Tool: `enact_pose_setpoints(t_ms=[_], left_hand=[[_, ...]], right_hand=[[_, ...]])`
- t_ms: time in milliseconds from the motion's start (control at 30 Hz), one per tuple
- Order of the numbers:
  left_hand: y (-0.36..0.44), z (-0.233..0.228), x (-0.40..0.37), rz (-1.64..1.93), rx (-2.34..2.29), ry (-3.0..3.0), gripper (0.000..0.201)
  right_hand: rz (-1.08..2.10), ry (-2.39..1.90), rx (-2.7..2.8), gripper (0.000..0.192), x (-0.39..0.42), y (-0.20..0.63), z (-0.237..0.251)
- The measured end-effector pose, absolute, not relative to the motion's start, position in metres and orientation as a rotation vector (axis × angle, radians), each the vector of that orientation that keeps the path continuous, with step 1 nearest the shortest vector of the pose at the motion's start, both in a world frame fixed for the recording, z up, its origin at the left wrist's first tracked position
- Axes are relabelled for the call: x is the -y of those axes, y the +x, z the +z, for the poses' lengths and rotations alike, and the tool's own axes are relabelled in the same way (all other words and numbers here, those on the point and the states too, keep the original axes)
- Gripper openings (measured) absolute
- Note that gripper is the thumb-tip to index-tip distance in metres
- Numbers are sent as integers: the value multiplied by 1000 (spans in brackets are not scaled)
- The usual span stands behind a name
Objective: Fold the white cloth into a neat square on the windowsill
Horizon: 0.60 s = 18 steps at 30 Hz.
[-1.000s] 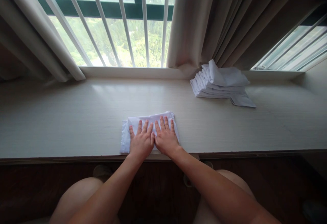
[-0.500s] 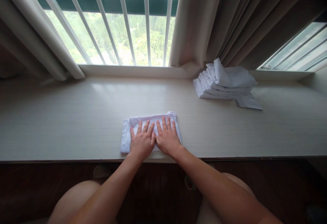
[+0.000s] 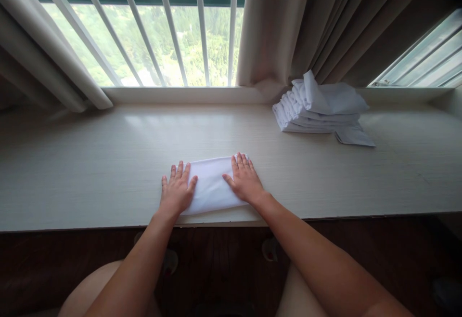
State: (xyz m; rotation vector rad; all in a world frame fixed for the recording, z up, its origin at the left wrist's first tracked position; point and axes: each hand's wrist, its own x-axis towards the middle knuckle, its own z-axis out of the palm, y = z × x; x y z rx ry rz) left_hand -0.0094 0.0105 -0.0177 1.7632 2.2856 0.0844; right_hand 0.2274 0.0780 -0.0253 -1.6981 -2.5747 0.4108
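A folded white cloth lies flat near the front edge of the pale wooden ledge. My left hand rests palm down over its left end, fingers spread, partly covering that edge. On the cloth's right end lies my right hand, also flat, with the thumb out toward the middle. Between the two hands the cloth's smooth middle shows. Both palms hide the ends of the fold, and neither hand grips anything.
Toward the back right of the ledge sits a stack of folded white cloths, one corner sticking out at lower right. Behind the ledge are a barred window and grey curtains. My legs and the dark floor are below its front edge.
My hands have slid apart, the left to the left end and the right toward the right end of the cloth. The view has shifted slightly.
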Motion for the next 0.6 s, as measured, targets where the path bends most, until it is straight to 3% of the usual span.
enact_pose_setpoints(t_ms=[367,600], left_hand=[[-12,-26,-14,77,-2298,1798,71],[-26,-31,-14,341,-2241,1716,67]], right_hand=[[514,-1639,2467,88,-83,231,-41],[756,-1421,2281,81,-89,249,-51]])
